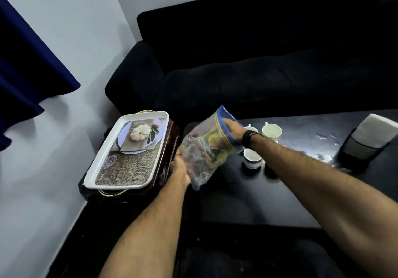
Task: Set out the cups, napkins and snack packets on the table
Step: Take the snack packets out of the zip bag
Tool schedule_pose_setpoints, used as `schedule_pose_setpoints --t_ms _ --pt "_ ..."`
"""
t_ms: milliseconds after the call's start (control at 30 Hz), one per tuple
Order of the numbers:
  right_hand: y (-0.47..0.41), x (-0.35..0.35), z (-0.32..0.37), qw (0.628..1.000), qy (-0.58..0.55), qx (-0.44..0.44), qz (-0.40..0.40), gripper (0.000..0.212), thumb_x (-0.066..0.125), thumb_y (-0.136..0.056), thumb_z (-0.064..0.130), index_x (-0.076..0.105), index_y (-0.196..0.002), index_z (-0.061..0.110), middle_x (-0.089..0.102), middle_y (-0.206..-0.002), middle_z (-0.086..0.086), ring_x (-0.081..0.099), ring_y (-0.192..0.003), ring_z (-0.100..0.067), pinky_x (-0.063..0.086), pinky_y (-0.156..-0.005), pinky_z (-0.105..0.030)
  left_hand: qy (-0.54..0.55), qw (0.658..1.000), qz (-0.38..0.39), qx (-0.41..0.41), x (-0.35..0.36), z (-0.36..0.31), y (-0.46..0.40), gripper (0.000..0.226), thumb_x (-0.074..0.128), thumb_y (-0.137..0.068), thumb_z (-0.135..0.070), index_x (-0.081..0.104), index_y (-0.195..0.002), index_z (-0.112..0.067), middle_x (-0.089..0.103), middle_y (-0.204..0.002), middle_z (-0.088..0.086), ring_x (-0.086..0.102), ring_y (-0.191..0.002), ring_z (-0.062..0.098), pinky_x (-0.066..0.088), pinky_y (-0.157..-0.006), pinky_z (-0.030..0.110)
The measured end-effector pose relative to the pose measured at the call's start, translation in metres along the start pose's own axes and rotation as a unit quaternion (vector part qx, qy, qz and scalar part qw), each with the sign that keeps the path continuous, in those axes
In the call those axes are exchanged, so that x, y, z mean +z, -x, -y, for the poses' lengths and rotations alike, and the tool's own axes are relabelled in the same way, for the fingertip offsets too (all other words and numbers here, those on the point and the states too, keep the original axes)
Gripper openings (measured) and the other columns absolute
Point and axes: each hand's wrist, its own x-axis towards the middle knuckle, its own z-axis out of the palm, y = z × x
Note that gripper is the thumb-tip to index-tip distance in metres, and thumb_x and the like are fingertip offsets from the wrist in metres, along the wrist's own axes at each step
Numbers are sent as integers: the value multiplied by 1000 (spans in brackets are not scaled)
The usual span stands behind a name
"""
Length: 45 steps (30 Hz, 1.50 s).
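A clear zip bag point(204, 148) with a blue rim, stuffed with coloured snack packets, hangs above the left end of the black table point(247, 202). My left hand point(181, 172) grips its bottom corner. My right hand point(233, 130) is pushed into the bag's mouth; what its fingers hold is hidden. Three white cups stand on the table behind the bag: one point(271, 131) at the back, one point(252, 158) nearer, one point(251, 129) partly behind my right wrist. White napkins point(375, 130) stand in a black holder point(355, 150) at the right.
A white tray point(127, 150) with a pumpkin picture rests on a dark side stand left of the table. A black sofa point(269, 62) runs behind the table. A white wall and a blue curtain point(28, 66) are on the left.
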Motion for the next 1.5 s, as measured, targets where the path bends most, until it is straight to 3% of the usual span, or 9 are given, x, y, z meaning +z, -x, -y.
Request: schedule_pose_setpoints --t_ms 167,433,533,900,1067,1133,1233,1367,1500 --pt "15 -46 7 991 -130 40 -16 40 78 -65 7 70 -99 28 68 -97 -5 63 -85 -17 58 -76 -35 -7 996 -88 25 -11 -3 9 38 36 -103 -19 58 -121 5 69 -98 18 69 -87 34 59 -82 50" --pt "43 -85 -16 885 -378 116 -244 47 88 -62 10 69 -102 21 70 -97 -5 68 -81 -16 58 -63 -27 14 985 -123 117 -5 -23 25 10 42 -101 -10 51 -100 -5 59 -99 15 57 -70 19 50 -61 30" --pt "50 -88 -28 861 -400 147 -277 48 89 -61 14 67 -102 21 70 -105 -10 70 -89 -23 58 -71 -35 34 983 -113 140 -6 -42 27 14 43 -102 -11 47 -89 -11 57 -98 14 56 -81 22 50 -73 38" --pt "48 -2 -11 914 -229 195 -271 47 88 -60 32 65 -100 24 65 -113 -10 62 -103 -25 54 -90 -38 80 973 -137 169 -63 -78 23 4 50 -99 -15 51 -99 -11 62 -94 13 61 -64 18 55 -49 29" --pt "48 46 -3 940 -145 210 -227 52 82 -67 32 59 -112 20 52 -120 -11 57 -109 -30 44 -97 -35 90 975 -128 157 -88 -91 16 45 51 -100 -18 42 -140 2 54 -138 20 60 -114 31 45 -104 52" --pt "48 62 -5 957 -95 203 -183 52 78 -71 34 56 -116 19 47 -122 -11 55 -112 -33 44 -98 -38 65 983 -100 139 -95 -93 13 52 48 -101 -21 37 -146 2 41 -151 20 56 -109 26 40 -110 50" --pt "52 78 -9 976 18 179 -122 54 71 -78 42 50 -120 16 42 -126 -14 52 -116 -38 47 -95 -44 52 990 -46 125 -95 -91 16 35 53 -99 -24 55 -130 -8 65 -115 10 59 -78 19 60 -67 34" --pt "53 82 -10 961 192 161 -115 61 59 -81 58 48 -127 18 44 -129 -15 44 -122 -37 43 -97 -45 78 993 -7 84 -82 -80 22 9 59 -95 -21 58 -88 -15 67 -68 2 65 -54 17 57 -45 31" --pt "58 77 -13 946 285 107 -114 60 52 -80 61 53 -123 19 49 -122 -11 42 -115 -32 35 -97 -42 86 993 0 83 -69 -63 24 11 59 -97 -16 58 -85 -15 68 -59 2 64 -45 14 54 -40 29"
